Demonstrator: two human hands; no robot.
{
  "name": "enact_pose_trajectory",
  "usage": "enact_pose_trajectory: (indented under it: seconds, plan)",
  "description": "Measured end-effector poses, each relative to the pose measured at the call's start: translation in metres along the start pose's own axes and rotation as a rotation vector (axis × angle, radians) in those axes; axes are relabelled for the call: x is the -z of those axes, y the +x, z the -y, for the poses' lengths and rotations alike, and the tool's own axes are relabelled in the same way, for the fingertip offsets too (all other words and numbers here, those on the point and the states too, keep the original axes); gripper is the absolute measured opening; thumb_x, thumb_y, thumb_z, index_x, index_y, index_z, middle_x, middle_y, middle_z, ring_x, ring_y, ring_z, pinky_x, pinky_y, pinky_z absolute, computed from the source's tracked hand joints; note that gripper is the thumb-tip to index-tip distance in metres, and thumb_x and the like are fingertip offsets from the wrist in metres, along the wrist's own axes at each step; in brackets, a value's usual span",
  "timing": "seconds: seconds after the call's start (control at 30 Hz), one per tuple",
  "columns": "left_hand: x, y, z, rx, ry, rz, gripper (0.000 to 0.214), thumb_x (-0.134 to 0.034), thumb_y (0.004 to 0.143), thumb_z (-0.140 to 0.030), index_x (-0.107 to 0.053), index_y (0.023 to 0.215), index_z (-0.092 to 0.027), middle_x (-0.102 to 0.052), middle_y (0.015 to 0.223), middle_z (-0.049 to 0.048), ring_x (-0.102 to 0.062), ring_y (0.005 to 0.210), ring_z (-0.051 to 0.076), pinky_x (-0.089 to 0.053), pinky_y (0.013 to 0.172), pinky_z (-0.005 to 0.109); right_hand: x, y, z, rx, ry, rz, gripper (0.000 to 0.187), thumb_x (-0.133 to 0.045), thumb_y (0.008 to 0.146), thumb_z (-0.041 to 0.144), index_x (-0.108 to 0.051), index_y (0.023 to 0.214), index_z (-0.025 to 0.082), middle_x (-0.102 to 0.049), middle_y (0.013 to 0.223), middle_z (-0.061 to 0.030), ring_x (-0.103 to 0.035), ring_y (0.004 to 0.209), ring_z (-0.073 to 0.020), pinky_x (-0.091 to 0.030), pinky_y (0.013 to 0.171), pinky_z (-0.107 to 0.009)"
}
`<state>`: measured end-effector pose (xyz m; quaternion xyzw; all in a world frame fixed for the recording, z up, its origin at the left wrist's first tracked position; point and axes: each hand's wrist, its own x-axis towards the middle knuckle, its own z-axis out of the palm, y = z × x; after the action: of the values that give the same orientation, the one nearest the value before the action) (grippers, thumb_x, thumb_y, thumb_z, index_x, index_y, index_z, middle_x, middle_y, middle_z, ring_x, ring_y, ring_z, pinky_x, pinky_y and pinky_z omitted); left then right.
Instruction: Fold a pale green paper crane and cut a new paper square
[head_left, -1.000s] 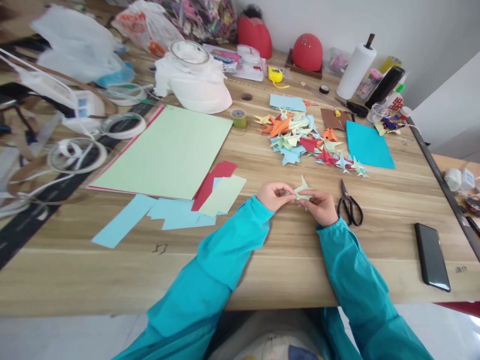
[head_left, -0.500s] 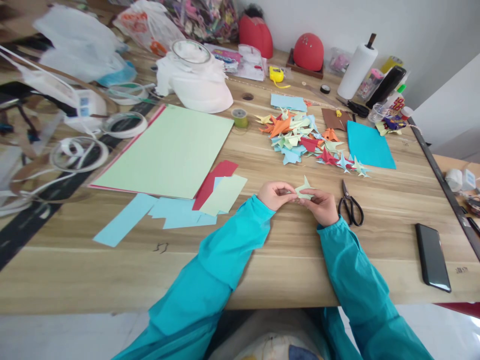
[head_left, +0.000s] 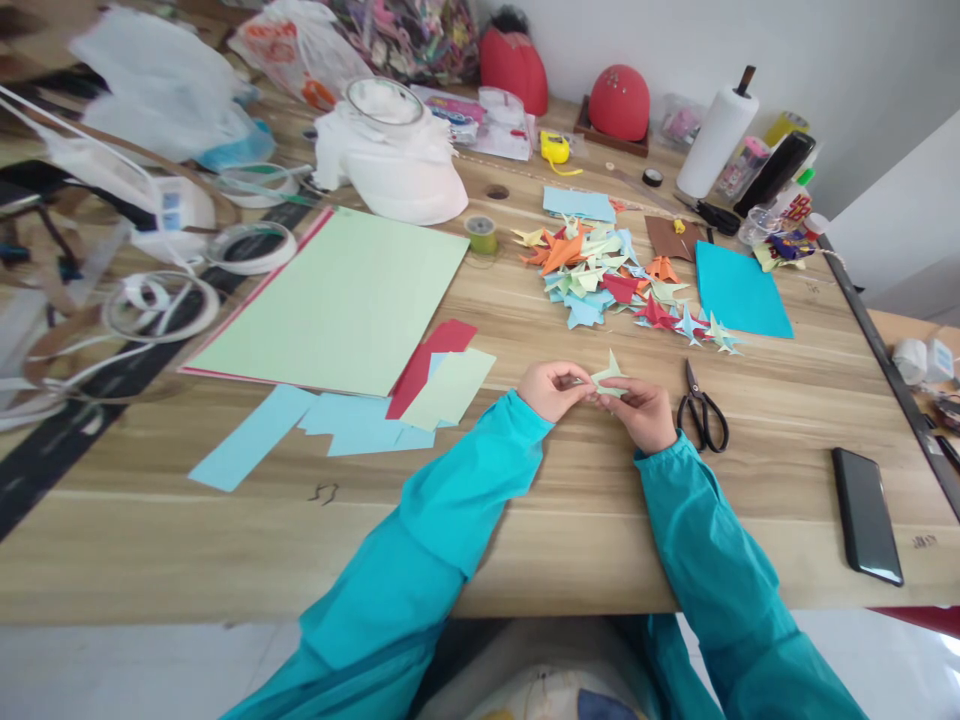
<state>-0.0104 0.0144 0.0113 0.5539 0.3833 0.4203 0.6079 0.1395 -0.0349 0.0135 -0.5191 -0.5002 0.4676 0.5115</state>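
Between both hands, just above the wooden table (head_left: 570, 520), is a small folded pale-green paper piece (head_left: 609, 374) with a pointed tip sticking up. My left hand (head_left: 553, 390) pinches its left end between thumb and fingers. On the other side, my right hand (head_left: 643, 408) grips it with thumb and forefinger. Black-handled scissors (head_left: 702, 410) lie right of my right hand. Beyond my hands is a heap of folded paper figures (head_left: 592, 265) in orange, green, blue and red. Loose green paper strips (head_left: 450, 390) and blue strips (head_left: 251, 440) lie to the left.
A large stack of pale-green sheets (head_left: 337, 300) lies at the left, with a thread spool (head_left: 481, 236) beside it. Coiled white cables (head_left: 157, 305) spread farther left. A bright blue sheet (head_left: 742, 290) and a black phone (head_left: 867, 515) are at the right.
The view has shifted very slightly. Both hands keep their pinch on the green paper piece, and nothing else has visibly moved.
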Motion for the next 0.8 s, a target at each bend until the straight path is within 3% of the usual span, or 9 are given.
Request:
enact_pose_trajectory:
  seconds: [0.8]
  plan:
    - [-0.0063,-0.0023,-0.0049,0.065,-0.061,-0.024,0.01,-0.067,0.059,-0.015,-0.058,0.061,-0.012,-0.062,0.049,-0.0001,-0.057,0.046,0.009,-0.047,0.05,0.02,-0.0029,0.001,0.0017,-0.085,0.16,-0.032,0.027,-0.078,0.054,0.025,-0.071,0.079,0.019,-0.071,0.062,-0.0012,-0.067,0.057,-0.0178,-0.055,0.06,-0.031]
